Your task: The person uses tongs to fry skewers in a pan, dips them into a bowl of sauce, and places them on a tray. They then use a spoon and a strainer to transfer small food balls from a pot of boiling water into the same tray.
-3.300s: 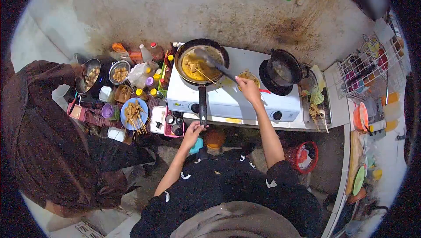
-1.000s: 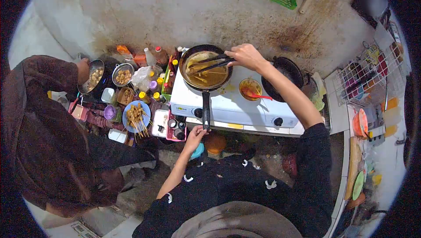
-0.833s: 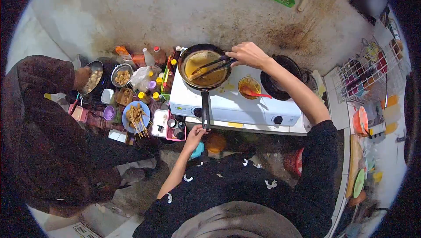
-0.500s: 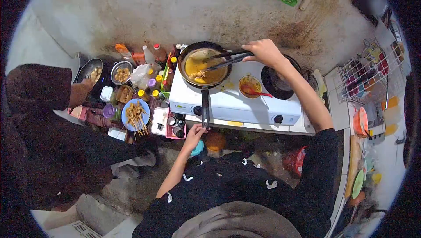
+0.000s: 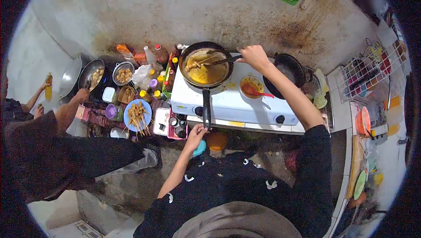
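Note:
On the left burner stands a dark frying pan (image 5: 182,72) with yellowish liquid in it. My right hand (image 5: 254,58) is closed around black tongs (image 5: 227,61), whose tips reach into the pan. At those tips are skewered pieces of meat (image 5: 193,65), with thin sticks beside the tongs. My left hand (image 5: 195,137) pinches the end of the pan's black handle (image 5: 206,111). Right of the pan, a bowl of orange-red sauce (image 5: 251,86) holds a red spoon (image 5: 264,94).
The white stove (image 5: 219,108) carries a second dark pan (image 5: 287,72) at right. Left are bottles, a pink tray, and a blue plate (image 5: 131,127) of skewers. One person's hand (image 5: 82,95) is at a wok (image 5: 91,72); another person holds a yellow bottle (image 5: 48,88).
The meat has shifted left and up in the pan, and my right hand slightly left. The person at left has leaned back, revealing another person with a bottle. My left hand stays at the handle.

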### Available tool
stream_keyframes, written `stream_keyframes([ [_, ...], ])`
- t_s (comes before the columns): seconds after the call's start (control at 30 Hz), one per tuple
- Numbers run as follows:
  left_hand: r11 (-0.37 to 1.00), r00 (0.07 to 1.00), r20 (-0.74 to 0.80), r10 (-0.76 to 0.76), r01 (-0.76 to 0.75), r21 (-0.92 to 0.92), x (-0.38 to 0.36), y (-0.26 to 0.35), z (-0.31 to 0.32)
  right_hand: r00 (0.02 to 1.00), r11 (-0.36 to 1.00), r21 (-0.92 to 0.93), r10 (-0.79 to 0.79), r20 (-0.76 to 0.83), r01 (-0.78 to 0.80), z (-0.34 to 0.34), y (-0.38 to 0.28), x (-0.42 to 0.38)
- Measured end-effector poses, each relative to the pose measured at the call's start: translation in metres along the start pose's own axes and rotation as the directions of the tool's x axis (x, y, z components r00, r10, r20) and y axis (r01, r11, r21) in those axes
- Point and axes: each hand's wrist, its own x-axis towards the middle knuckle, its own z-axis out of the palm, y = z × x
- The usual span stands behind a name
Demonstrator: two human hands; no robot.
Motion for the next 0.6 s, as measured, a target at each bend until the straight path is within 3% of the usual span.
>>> stream_keyframes([
  [0.13,0.997,1.000,0.023,0.008,-0.006,-0.073,0.002,-0.003,-0.001,0.993,0.995,-0.028,0.099,0.067,-0.098,-0.017,-0.008,0.011],
  [0.2,0.999,1.000,0.026,0.010,-0.009,-0.050,0.000,0.002,-0.001,0.985,0.980,0.103,0.174,-0.021,-0.171,-0.026,-0.021,0.013],
  [0.23,1.000,1.000,0.026,0.013,-0.013,-0.027,-0.002,0.006,0.000,0.984,0.979,0.103,0.177,-0.021,-0.174,-0.023,-0.029,0.014],
  [0.3,1.000,1.000,0.026,0.012,-0.012,-0.011,-0.002,0.008,0.000,0.970,0.974,0.180,0.167,-0.176,-0.135,-0.010,-0.044,0.018],
  [0.37,1.000,1.000,0.026,0.011,-0.011,0.003,-0.002,0.008,0.000,0.972,0.971,0.193,0.170,-0.161,-0.138,-0.002,-0.056,0.021],
  [0.43,0.999,0.998,0.024,0.050,-0.050,-0.020,-0.003,0.007,0.000,0.986,0.972,0.167,0.169,-0.007,-0.165,0.000,-0.064,0.021],
  [0.6,0.998,0.998,0.028,0.057,-0.056,-0.031,-0.003,0.006,0.000,0.991,0.974,0.200,0.123,-0.047,-0.111,-0.011,-0.064,-0.003],
])
